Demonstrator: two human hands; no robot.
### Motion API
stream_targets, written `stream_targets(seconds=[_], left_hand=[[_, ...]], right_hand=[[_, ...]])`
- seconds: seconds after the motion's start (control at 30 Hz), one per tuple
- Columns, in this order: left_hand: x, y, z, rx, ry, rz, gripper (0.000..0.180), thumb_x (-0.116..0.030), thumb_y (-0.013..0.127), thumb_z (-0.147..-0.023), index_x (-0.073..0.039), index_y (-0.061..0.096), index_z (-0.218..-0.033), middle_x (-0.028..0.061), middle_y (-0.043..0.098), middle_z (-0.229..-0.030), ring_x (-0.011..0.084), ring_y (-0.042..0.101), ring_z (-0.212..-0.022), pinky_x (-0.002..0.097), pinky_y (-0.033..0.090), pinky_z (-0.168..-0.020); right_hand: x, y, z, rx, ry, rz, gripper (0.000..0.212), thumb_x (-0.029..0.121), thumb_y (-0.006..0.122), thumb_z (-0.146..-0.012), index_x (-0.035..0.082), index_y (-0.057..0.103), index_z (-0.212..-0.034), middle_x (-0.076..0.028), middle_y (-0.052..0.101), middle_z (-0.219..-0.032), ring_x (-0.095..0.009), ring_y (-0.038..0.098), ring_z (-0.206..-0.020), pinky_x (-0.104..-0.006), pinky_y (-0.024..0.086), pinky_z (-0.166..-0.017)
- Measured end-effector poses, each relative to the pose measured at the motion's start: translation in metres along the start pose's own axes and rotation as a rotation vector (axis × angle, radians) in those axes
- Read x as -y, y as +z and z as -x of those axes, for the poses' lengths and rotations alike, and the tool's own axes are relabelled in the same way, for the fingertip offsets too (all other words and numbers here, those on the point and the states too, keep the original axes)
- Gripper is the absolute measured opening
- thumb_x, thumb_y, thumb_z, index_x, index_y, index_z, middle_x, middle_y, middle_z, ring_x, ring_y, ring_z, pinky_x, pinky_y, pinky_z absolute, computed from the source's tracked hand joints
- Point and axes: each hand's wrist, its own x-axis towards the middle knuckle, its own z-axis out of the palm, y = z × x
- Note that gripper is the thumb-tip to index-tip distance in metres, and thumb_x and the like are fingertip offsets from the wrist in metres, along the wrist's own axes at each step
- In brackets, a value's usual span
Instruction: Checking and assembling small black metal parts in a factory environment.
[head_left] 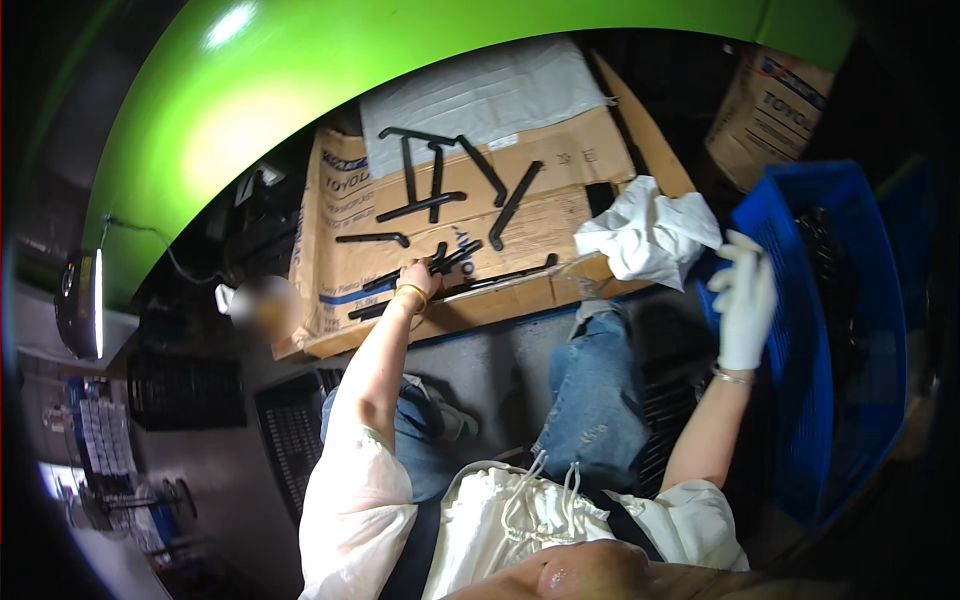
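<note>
My left hand [418, 277], bare and with a yellow band at the wrist, reaches down to the near part of the cardboard sheet [555, 215]. Its fingers are closed round one or more slim black bent bars [462, 256]; how many, I cannot make out. Beyond it, several similar black bars [436, 180] lie loosely, some crossing each other. My right hand [745, 300] wears a white glove and is raised beside the blue crate [800, 300]. Its slightly blurred fingers are stretched out, with nothing visible in them. Close to it lies a crumpled white cloth [650, 230].
A large glossy green curved surface [300, 70] arches over the far side. Dark objects lie inside the blue crate. A brown paper sack [770, 115] stands at the far right. Black crates [185, 390] stand on the floor at left, and a lit lamp [98, 300] hangs there.
</note>
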Motion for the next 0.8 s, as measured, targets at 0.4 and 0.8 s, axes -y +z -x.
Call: stream_targets(seconds=[0.4,0.8], left_hand=[[0.033,0.032,-0.031,0.666,0.285,-0.209,0.071,-0.019,0.071,-0.069,-0.033,0.051,-0.136,0.0085,0.056,-0.138,0.0326,0.050,-0.128,0.0462,0.037,-0.108],[0.042,0.018,-0.031,0.659,0.481,-0.024,0.044,-0.022,0.076,-0.074,-0.011,0.065,-0.115,0.0112,0.069,-0.106,0.0289,0.065,-0.100,0.0385,0.050,-0.087]], right_hand=[[-0.009,0.182,0.060,0.624,0.082,-0.177,0.025,0.019,0.047,-0.103,0.001,0.060,-0.115,-0.005,0.065,-0.081,-0.007,0.053,-0.056,-0.0224,0.045,-0.055],[-0.031,0.234,0.055,0.628,0.140,-0.031,0.027,0.024,0.048,-0.102,0.004,0.063,-0.112,-0.007,0.064,-0.077,-0.010,0.055,-0.055,-0.0259,0.046,-0.055]])
